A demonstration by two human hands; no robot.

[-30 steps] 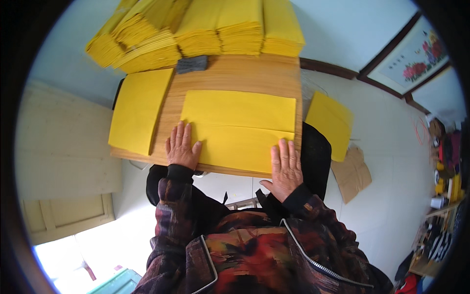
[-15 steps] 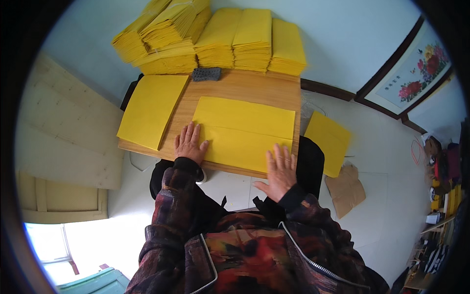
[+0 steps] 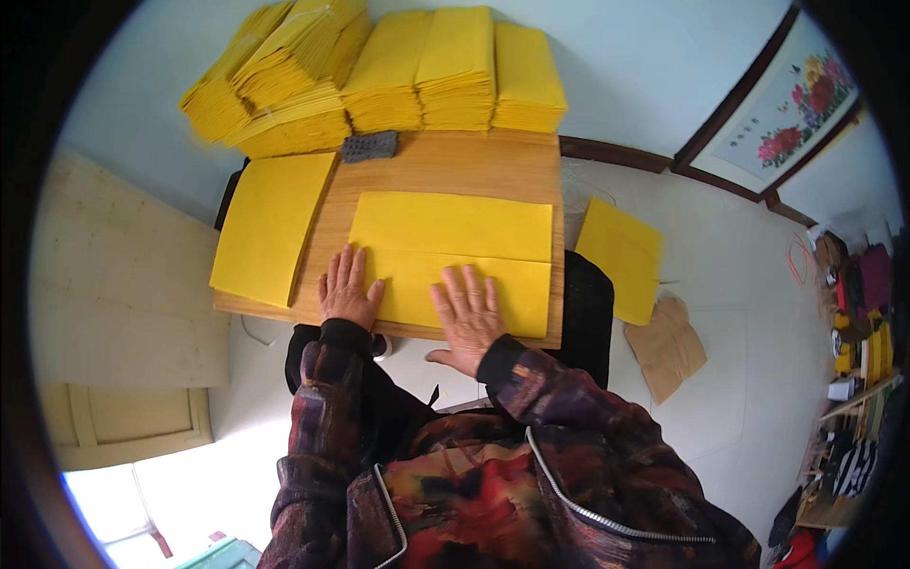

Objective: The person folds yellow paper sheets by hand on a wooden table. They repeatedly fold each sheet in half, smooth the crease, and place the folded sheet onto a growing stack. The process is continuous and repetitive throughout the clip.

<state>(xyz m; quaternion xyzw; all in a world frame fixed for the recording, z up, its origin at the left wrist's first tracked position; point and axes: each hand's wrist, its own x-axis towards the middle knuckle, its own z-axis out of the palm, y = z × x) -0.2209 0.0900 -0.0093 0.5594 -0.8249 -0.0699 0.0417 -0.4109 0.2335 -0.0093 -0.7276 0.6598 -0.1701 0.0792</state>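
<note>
- I have both hands down at the near side of the wooden surface [image 3: 445,171], where the yellow sheet [image 3: 455,225] lies flat.
- My left hand [image 3: 350,292] sits at the sheet's left edge; its grip is loose, fingers extended, clasping nothing.
- My right hand [image 3: 466,318] rests on the near part — fingers spread, palm down, its grip holding nothing.
- A long line crosses the sheet from left to right. I judge that the near part is folded over and being smoothed; overlap or crease, I cannot tell.
- This piece lies alone, apart from the flat yellow stack [image 3: 270,223] at left.
- Thick yellow bundles [image 3: 379,76] line the far side — finished or waiting, I cannot tell.
- For containers, I make out only a shelf [image 3: 858,398] at far right, crowded with things too small to identify.
</note>
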